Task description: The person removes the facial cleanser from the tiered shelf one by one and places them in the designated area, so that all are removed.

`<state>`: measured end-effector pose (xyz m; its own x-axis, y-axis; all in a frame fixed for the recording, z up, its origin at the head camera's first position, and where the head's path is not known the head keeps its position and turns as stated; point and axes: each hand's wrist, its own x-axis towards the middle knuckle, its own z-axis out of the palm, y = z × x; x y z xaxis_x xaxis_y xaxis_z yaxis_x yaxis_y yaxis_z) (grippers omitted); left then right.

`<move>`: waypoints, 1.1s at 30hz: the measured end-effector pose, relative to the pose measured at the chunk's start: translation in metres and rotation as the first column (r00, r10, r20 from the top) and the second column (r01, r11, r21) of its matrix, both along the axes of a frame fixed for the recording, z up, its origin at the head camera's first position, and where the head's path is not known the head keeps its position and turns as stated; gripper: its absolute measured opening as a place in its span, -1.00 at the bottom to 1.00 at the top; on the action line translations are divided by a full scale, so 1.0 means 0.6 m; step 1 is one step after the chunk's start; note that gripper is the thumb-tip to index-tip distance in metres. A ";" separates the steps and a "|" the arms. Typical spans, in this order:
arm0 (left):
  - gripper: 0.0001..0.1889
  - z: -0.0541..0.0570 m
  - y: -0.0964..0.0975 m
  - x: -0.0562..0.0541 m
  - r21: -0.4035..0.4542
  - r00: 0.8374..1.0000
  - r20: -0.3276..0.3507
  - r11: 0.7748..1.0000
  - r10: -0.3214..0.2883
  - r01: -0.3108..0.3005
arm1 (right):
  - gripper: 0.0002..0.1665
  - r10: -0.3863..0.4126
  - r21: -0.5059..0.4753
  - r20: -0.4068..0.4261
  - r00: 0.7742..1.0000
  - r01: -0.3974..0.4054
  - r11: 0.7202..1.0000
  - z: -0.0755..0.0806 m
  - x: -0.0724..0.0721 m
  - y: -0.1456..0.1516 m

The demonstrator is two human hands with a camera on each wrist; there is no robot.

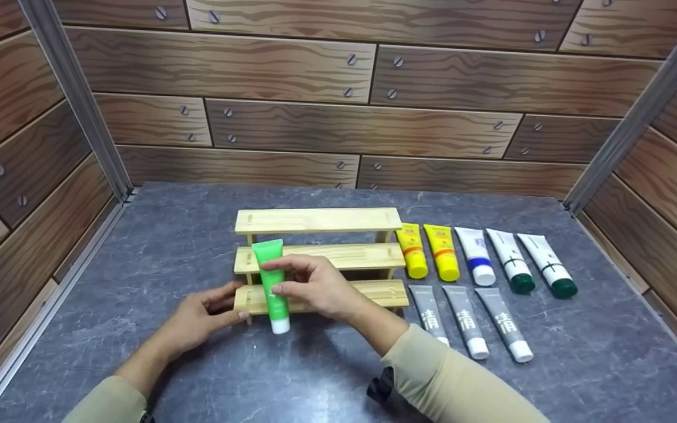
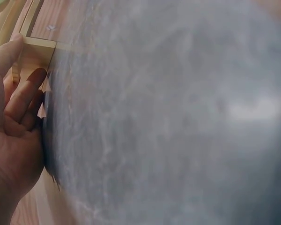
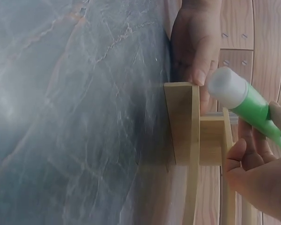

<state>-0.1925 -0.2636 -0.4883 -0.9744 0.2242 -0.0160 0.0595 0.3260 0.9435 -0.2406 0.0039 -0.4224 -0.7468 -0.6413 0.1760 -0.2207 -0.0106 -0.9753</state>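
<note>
My right hand (image 1: 321, 288) pinches a green squeeze tube (image 1: 271, 276) between thumb and fingers. The tube is held in front of the left part of a three-step wooden rack (image 1: 318, 220), its white cap pointing down and its flat crimped end up. In the right wrist view the white cap (image 3: 227, 86) faces the camera, close to the rack's lowest step. My left hand (image 1: 197, 320) grips the left end of that lowest step, with the thumb (image 2: 9, 54) on the board and the other fingers beside the leg.
Right of the rack lie two yellow tubes (image 1: 441, 252), a white tube with a blue band (image 1: 475, 255) and two white tubes with green caps (image 1: 510, 260). Three grey tubes (image 1: 465, 320) lie in a nearer row. Wood-patterned panels (image 1: 315, 120) enclose the grey table (image 1: 185, 235).
</note>
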 end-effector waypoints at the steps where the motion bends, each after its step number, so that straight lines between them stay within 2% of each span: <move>1: -0.19 0.001 0.000 0.000 -0.005 1.000 0.002 1.000 0.001 -0.001 | -0.55 -0.003 0.009 -0.008 1.000 0.003 1.000 0.002 0.000 0.003; 7: -0.17 0.002 -0.002 0.000 -0.049 1.000 0.012 0.998 0.028 -0.028 | -0.52 -0.009 0.034 -0.049 0.999 0.010 0.999 0.015 -0.004 0.026; 14: -0.21 0.000 -0.001 -0.001 0.020 1.000 0.001 1.000 -0.007 0.007 | -0.43 -0.028 0.030 -0.078 0.997 0.030 0.999 0.034 -0.008 0.064; 21: -0.20 0.001 0.000 0.001 0.000 1.000 -0.002 1.000 0.004 -0.004 | -0.40 -0.064 0.088 -0.076 0.995 0.071 0.994 0.053 -0.008 0.110; 28: -0.19 0.003 0.000 0.000 0.000 1.000 0.010 1.000 0.006 -0.006 | -0.40 -0.083 0.133 -0.135 0.987 0.101 0.986 0.063 -0.013 0.154; 33: -0.19 0.001 0.001 -0.001 0.007 1.000 0.015 1.000 0.010 -0.011 | -0.40 -0.115 0.146 -0.112 0.987 0.131 0.981 0.071 -0.014 0.189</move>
